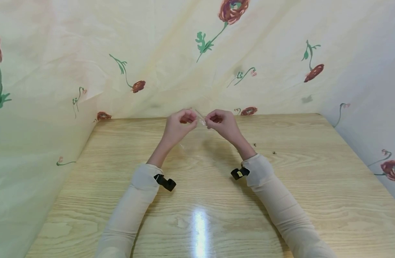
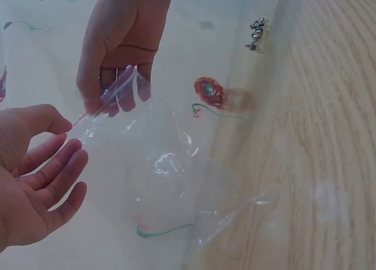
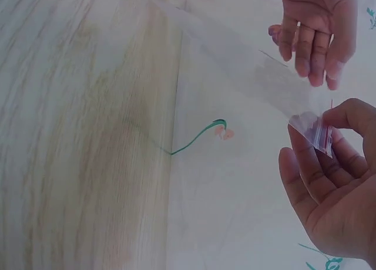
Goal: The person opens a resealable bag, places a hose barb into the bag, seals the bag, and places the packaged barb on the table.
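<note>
A clear plastic zip bag (image 2: 164,164) with a red line along its top edge hangs between both hands above the far part of the table. My left hand (image 1: 181,123) pinches that edge between thumb and fingertips, seen closely as the left hand (image 2: 35,170) in the left wrist view. Opposite it, my right hand (image 1: 224,123) pinches the other end of the edge. In the right wrist view, the right hand (image 3: 341,188) has its thumb pressed over the bag's corner (image 3: 314,134). The bag looks see-through, with nothing visible inside.
A wooden table (image 1: 197,193) lies below, with a flower-printed sheet (image 1: 171,53) behind and at the sides. Small metal pieces, perhaps screws (image 2: 257,35), lie in a cluster on the tabletop. Dark bits (image 1: 274,153) show to the right of the right wrist.
</note>
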Motion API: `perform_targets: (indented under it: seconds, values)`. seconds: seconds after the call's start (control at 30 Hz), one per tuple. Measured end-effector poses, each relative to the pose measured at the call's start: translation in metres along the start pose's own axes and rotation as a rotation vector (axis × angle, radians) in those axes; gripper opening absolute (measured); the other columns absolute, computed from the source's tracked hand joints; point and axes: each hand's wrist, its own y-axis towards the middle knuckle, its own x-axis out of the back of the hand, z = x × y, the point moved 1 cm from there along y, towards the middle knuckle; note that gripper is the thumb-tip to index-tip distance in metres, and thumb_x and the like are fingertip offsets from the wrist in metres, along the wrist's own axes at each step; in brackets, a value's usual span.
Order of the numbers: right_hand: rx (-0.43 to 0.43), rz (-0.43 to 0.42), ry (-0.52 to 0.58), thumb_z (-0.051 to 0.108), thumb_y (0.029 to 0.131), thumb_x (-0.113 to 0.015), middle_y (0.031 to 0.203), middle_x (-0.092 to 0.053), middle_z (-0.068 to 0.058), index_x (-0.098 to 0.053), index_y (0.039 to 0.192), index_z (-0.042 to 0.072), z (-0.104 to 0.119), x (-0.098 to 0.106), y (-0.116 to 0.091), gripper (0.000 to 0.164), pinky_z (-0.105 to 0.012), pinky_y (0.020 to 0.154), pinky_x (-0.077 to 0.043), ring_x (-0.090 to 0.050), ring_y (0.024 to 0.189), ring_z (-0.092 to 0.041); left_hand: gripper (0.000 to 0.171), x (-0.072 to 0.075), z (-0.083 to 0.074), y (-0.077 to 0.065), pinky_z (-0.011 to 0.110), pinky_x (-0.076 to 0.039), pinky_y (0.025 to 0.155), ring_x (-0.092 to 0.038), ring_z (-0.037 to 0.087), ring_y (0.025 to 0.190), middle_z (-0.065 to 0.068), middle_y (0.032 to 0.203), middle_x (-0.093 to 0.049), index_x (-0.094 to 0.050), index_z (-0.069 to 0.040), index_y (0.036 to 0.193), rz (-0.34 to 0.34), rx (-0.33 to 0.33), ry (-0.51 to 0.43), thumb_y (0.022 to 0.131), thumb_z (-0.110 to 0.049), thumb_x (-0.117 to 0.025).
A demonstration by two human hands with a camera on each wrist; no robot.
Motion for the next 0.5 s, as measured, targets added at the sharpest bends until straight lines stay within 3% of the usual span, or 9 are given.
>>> perform_targets:
  seconds: [0.13,0.23,0.5]
  values:
    - [-0.006,0.013,0.04,0.01,0.096,-0.068,0.093,-0.073,-0.023,-0.073,0.102,-0.004,0.003,-0.002,-0.002,0.016,-0.03,0.071,-0.058,-0.072,0.076,-0.026,0.016,-0.001,0.001,-0.002,0.027,-0.055,0.081,-0.071,0.026,0.091,0.018,0.102,-0.075,-0.073,0.002,0.106,0.023,0.058,-0.035,0.091,-0.006,-0.072]
    - [-0.003,0.029,0.078,0.011,0.096,-0.069,0.094,-0.072,-0.024,-0.073,0.102,-0.004,0.003,-0.004,-0.002,0.017,-0.025,0.069,-0.056,-0.072,0.075,-0.022,0.017,-0.002,0.002,-0.002,0.026,-0.057,0.081,-0.072,0.026,0.092,0.018,0.104,-0.075,-0.073,0.001,0.107,0.031,0.097,-0.064,0.092,-0.007,-0.072]
    - [-0.018,0.059,0.092,0.01,0.094,-0.071,0.1,-0.074,-0.024,-0.074,0.108,-0.004,0.004,-0.011,-0.002,0.019,-0.021,0.066,-0.055,-0.072,0.08,-0.032,0.02,-0.001,0.004,-0.001,0.026,-0.059,0.081,-0.074,0.02,0.091,0.019,0.107,-0.076,-0.075,0.0,0.11,0.064,0.147,-0.137,0.093,-0.01,-0.073]
